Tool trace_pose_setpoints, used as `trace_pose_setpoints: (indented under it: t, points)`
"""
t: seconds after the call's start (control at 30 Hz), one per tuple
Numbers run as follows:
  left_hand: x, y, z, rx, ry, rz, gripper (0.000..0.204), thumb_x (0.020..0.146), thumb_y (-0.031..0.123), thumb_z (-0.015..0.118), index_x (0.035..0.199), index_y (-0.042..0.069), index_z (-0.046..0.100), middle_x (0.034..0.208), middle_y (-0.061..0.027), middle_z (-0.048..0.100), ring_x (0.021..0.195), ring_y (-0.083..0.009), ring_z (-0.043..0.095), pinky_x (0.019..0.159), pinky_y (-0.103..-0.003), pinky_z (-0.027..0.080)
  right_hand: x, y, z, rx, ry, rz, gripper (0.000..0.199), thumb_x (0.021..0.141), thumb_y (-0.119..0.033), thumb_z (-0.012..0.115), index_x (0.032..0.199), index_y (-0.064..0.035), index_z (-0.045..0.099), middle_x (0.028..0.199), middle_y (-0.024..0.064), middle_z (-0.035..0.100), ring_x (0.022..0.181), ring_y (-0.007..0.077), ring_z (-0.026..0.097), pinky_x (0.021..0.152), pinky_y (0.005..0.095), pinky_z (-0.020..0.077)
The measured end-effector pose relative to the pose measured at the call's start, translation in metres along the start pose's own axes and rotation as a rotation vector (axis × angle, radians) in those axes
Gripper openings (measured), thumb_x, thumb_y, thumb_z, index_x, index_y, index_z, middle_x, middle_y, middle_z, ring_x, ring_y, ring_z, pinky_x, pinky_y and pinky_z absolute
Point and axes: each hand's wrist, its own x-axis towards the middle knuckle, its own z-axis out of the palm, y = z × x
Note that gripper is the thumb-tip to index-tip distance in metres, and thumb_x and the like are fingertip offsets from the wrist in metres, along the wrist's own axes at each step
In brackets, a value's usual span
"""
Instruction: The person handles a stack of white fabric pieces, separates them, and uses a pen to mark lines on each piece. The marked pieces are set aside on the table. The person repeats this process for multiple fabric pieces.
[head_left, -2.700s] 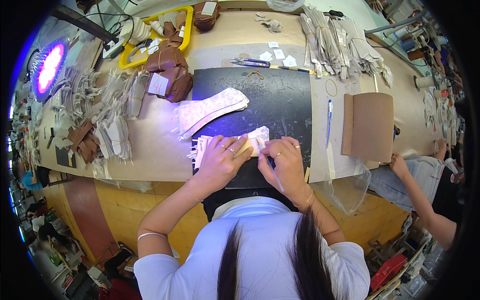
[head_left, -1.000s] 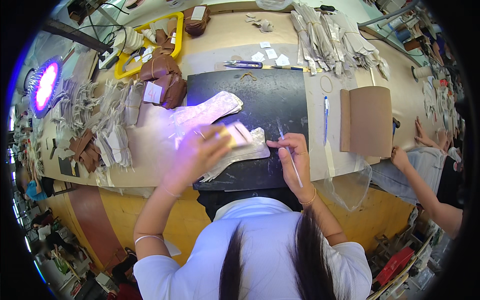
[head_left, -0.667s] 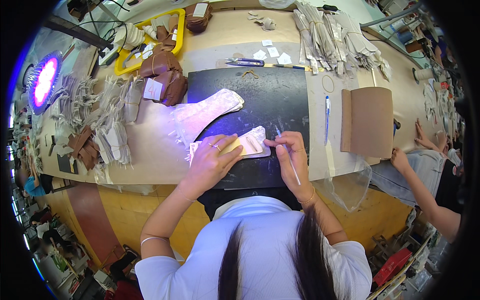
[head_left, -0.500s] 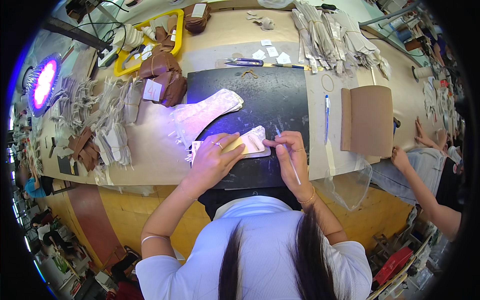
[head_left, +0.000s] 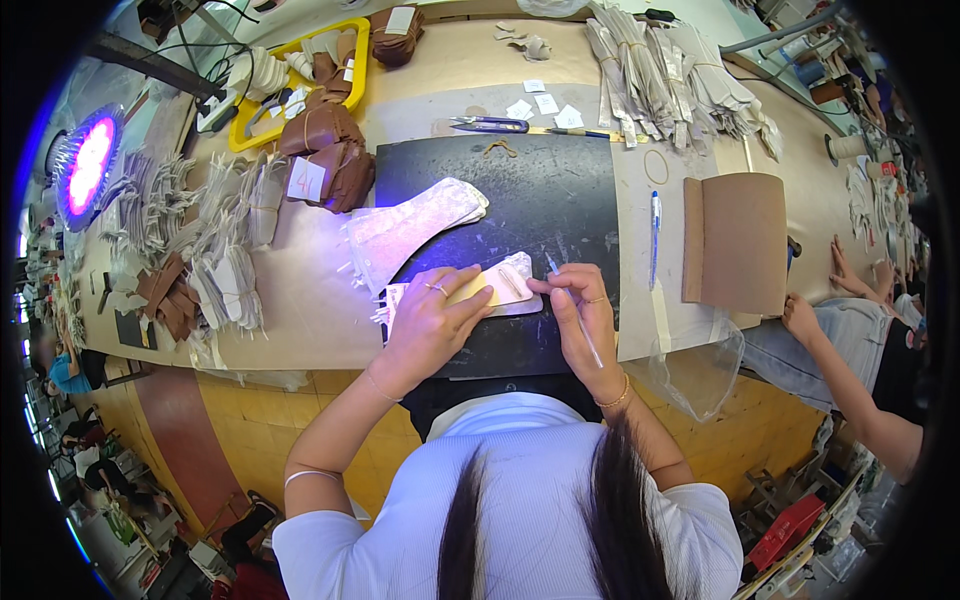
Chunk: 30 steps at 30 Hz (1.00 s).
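Observation:
My left hand [head_left: 432,312] presses its fingers onto a cream-yellow template [head_left: 492,287], which lies on a stack of pale cut pieces [head_left: 522,306]. A short dark slot shows near the template's right end. In my right hand [head_left: 585,318] a slim pale pen-like stick [head_left: 594,350] is pinched between thumb and fingers, its bluish upper end slanting up and left. The right index fingertip touches the template's right edge. Beyond the left hand, a fan of larger pale flared pieces [head_left: 420,225] rests partly on the black mat [head_left: 540,200].
Brown leather bundles [head_left: 330,165] and a yellow tray [head_left: 357,85] stand far left. Thread snips [head_left: 490,125] lie behind the mat. A blue pen [head_left: 655,240] and a brown board [head_left: 740,243] lie right. A co-worker's hand [head_left: 800,316] is near the board.
The upper end of the pen-like stick has tipped slightly to the left. Both hands have stayed nearly in place, and the template has barely shifted.

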Motion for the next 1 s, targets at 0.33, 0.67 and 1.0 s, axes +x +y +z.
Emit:
trace_pose_setpoints:
  t: [0.33, 0.67, 1.0]
  points:
    - [0.001, 0.001, 0.001, 0.037, 0.01, 0.052, 0.028, 0.078, 0.016, 0.08, 0.105, 0.009, 0.077, 0.119, -0.0114, 0.069, 0.103, -0.0306, 0.062, 0.088, -0.044, 0.05, 0.025, -0.022, 0.01, -0.578, -0.153, -0.397, 0.014, 0.077, -0.001, 0.07, 0.091, -0.0051, 0.068, 0.09, 0.0091, 0.072, 0.085, 0.0265, 0.069, 0.085, 0.0386, 0.047]
    - [-0.001, 0.0, 0.003, 0.052, 0.014, 0.081, 0.026, 0.082, 0.017, 0.077, 0.106, 0.007, 0.075, 0.121, -0.0134, 0.067, 0.104, -0.0308, 0.061, 0.088, -0.044, 0.049, 0.029, -0.028, 0.012, -0.676, -0.199, -0.415, 0.013, 0.074, -0.002, 0.07, 0.083, -0.0067, 0.063, 0.078, 0.0078, 0.065, 0.077, 0.027, 0.064, 0.082, 0.0406, 0.0462]
    - [0.008, 0.003, -0.006, -0.037, -0.004, 0.063, 0.023, 0.082, 0.015, 0.079, 0.101, 0.007, 0.069, 0.108, -0.0116, 0.064, 0.098, -0.0314, 0.062, 0.082, -0.043, 0.051, 0.015, -0.036, -0.005, -0.398, -0.048, -0.245, 0.01, 0.089, 0.001, 0.061, 0.098, -0.0027, 0.064, 0.096, 0.0142, 0.064, 0.086, 0.0298, 0.064, 0.083, 0.0377, 0.0507]
